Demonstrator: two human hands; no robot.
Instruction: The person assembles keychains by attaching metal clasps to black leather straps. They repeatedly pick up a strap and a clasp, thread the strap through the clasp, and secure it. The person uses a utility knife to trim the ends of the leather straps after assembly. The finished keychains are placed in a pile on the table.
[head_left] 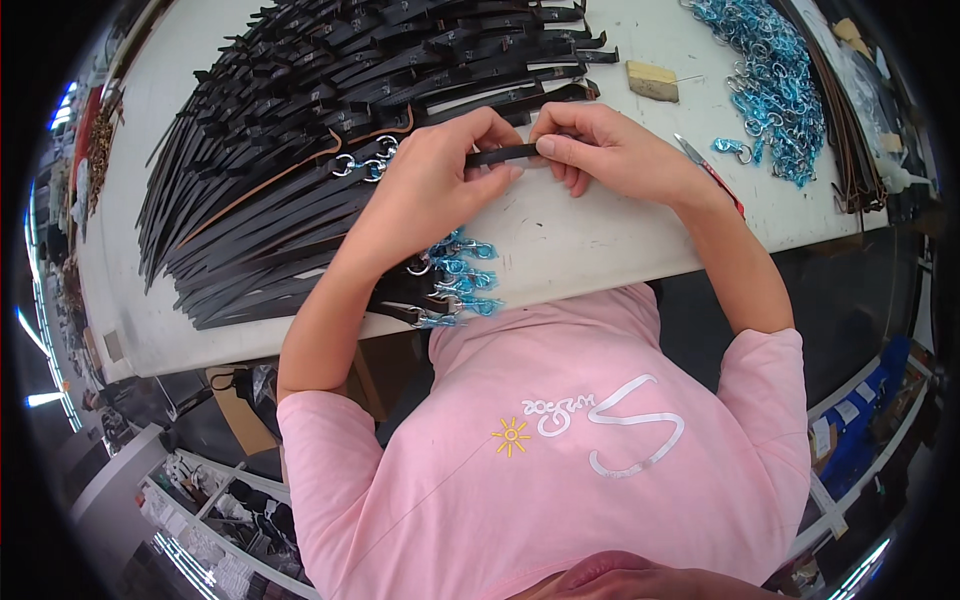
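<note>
We are pinching a black strap [503, 155] with left hand [436, 168] and right hand [606, 148], seemingly working its end and needing steady pressure next.

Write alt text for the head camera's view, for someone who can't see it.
A person's right hand pinches a narrow, flat black strap, the left hand curled around it, over a white worktable. Long black straps crowd the left; blue-wrapped metal fittings lie heaped at upper right.
</note>
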